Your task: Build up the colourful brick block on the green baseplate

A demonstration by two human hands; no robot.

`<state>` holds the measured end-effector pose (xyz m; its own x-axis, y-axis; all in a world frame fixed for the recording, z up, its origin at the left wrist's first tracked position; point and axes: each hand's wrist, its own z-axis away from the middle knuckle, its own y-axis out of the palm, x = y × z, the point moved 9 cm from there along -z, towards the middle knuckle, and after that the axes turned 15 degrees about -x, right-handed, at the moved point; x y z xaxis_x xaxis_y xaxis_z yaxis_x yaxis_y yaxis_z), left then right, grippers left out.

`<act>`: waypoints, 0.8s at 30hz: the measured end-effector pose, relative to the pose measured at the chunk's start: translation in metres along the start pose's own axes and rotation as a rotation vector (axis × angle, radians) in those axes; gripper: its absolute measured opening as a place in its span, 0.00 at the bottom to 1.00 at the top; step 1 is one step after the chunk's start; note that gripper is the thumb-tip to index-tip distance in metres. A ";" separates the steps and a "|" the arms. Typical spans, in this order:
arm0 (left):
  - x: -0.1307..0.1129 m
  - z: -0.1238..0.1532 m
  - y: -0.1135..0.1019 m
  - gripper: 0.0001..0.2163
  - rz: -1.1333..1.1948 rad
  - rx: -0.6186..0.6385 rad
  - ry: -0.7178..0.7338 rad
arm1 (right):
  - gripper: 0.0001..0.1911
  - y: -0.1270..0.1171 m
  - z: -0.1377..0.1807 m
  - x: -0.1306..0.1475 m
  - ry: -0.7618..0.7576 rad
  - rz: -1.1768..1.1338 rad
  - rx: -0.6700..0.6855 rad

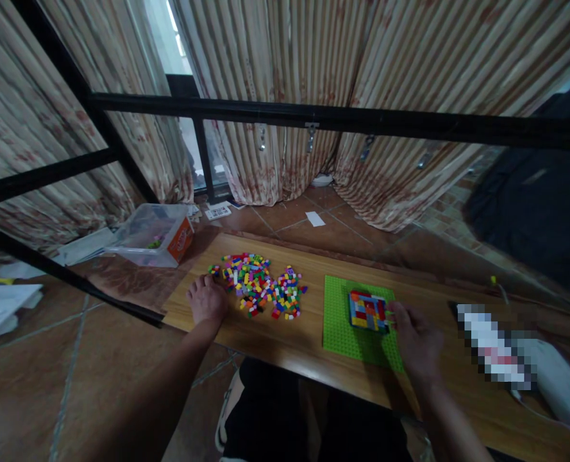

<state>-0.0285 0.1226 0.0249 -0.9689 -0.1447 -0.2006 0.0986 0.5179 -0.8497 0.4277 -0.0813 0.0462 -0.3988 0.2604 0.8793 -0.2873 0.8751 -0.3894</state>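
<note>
My left hand lies on the wooden table with its fingers loosely stretched out, at the left edge of a loose pile of small colourful toy bricks. To the right on the table is a green studded baseplate. A flat, multicoloured block of joined bricks is over the baseplate. My right hand is at the right side of this block, thumb and fingers pinched together. Specks of green show at its fingertips, but I cannot tell whether they belong to a small brick or the baseplate.
A clear plastic box with an orange label stands on the floor beyond the table's left end. A blurred-out phone-like object and a white device lie at the right. A black metal frame crosses before the curtains.
</note>
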 end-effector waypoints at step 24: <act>0.001 0.003 -0.001 0.15 -0.002 -0.030 0.017 | 0.11 0.145 0.153 0.098 -0.565 -0.081 0.669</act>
<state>-0.0288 0.1192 0.0240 -0.9729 -0.1319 -0.1902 0.0896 0.5429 -0.8350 0.2135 0.0082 0.0343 -0.6754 -0.1886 0.7129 -0.7131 0.4132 -0.5663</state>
